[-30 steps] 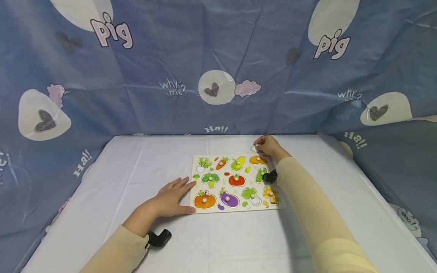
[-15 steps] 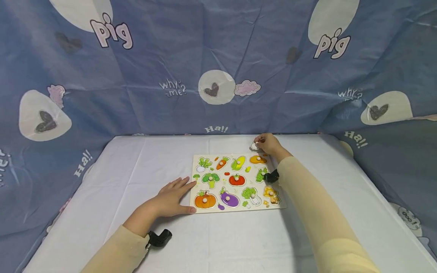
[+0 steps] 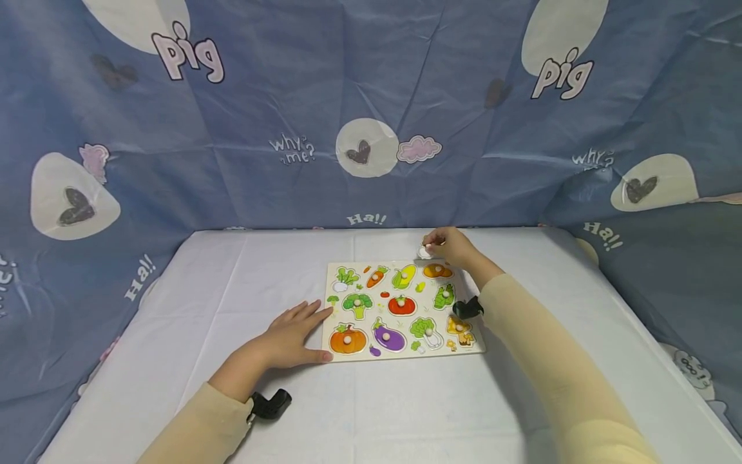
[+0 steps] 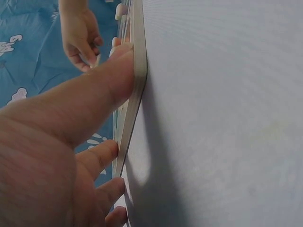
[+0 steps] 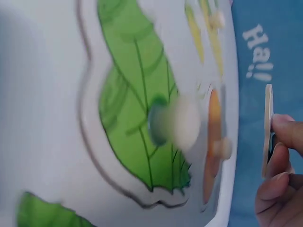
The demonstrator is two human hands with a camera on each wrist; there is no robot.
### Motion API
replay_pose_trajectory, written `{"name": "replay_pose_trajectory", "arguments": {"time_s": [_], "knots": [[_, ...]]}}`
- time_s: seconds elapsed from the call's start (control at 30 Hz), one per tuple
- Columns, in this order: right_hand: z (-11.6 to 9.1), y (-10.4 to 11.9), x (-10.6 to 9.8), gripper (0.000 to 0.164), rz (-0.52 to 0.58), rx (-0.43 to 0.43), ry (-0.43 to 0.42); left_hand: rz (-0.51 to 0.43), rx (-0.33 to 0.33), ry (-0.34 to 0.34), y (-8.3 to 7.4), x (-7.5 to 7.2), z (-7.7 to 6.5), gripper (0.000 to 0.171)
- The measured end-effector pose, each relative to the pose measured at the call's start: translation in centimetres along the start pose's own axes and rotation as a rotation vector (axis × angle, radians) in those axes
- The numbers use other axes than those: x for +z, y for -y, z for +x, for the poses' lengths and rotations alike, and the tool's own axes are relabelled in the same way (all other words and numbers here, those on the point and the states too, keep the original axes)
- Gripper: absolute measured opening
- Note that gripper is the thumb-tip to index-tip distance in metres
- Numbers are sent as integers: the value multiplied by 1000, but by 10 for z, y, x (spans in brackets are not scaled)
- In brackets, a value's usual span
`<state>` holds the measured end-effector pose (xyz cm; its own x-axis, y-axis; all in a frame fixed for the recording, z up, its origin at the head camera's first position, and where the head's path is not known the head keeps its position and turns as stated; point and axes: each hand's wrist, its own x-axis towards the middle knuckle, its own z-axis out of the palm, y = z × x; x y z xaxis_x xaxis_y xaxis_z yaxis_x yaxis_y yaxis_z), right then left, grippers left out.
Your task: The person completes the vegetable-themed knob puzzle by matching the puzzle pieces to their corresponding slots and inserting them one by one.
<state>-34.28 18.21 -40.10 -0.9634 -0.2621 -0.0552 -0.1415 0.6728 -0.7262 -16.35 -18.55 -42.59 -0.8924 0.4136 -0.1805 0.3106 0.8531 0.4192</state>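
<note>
A white wooden knob puzzle board (image 3: 425,291) with vegetable pieces lies flat on the table. My left hand (image 3: 294,336) rests at its left side, fingers spread, thumb at the near corner. In the left wrist view, the thumb (image 4: 102,87) lies over the board's edge. Past the far right corner, my right hand (image 3: 455,248) pinches a thin wooden puzzle piece (image 3: 425,252). The right wrist view shows this puzzle piece (image 5: 267,127) edge-on between thumb and fingers, so its picture is hidden. A leafy green piece (image 5: 137,94) fills much of that view.
A white cloth (image 3: 278,258) covers the table. Behind it hangs a blue printed curtain (image 3: 301,193), which also rises along both sides. On the board sit a pumpkin (image 3: 348,348), an eggplant (image 3: 397,343), a tomato (image 3: 408,309) and other knobbed pieces.
The right hand has moved a little to the left along the board's far side, carrying the puzzle piece. The left hand and the board have stayed put.
</note>
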Motion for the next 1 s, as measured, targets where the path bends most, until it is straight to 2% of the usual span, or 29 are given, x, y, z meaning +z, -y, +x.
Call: {"name": "replay_pose_trajectory", "arguments": {"time_s": [0.27, 0.5, 1.0], "knots": [[-13, 14, 6, 14, -25, -73, 20, -7, -8, 1, -2, -2, -1, 95], [-23, 24, 15, 12, 19, -70, 47, -12, -5, 2, -3, -2, -2, 94], [-32, 50, 36, 13, 135, -138, 92, -7, -2, -6, -3, -1, -1, 95]]}}
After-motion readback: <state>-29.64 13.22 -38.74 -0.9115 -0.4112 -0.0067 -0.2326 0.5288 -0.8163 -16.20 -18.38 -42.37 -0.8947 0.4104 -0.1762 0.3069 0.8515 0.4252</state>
